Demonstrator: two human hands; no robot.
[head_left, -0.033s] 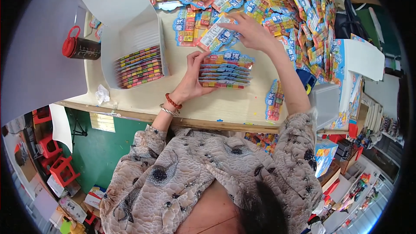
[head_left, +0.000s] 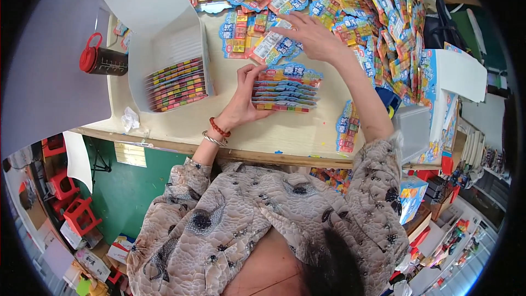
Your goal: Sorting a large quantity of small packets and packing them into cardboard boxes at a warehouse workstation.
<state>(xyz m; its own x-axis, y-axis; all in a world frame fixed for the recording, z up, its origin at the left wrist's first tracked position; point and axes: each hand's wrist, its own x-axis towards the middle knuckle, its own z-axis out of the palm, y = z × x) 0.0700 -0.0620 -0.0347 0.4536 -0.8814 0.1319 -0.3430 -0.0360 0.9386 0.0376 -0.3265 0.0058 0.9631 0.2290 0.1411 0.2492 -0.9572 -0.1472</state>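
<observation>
My left hand [head_left: 241,98] is closed round the left end of a small stack of candy blister packs [head_left: 287,89], standing on edge one behind another with colourful fronts and wavy blue tops. Beyond the stack, my right hand [head_left: 318,38] is open, fingers stretched out and apart, with nothing in it. Its fingertips hover over or lightly touch a pack lying back side up [head_left: 268,45]; I cannot tell which. Beside that one, another pack [head_left: 236,33] lies face up. A single pack [head_left: 347,126] rests by my right forearm.
Left of my hands, a white box [head_left: 189,33] with its lid raised holds a row of packs [head_left: 175,85]. A red-lidded bottle [head_left: 109,61] and crumpled tissue [head_left: 130,119] stand near it. Loose packs [head_left: 378,0] heap up at the far right. A clear plastic box [head_left: 413,131] sits at the right edge.
The fingers of my right hand have lifted and spread slightly, shifting a little to the left. My left hand and the stack stay put.
</observation>
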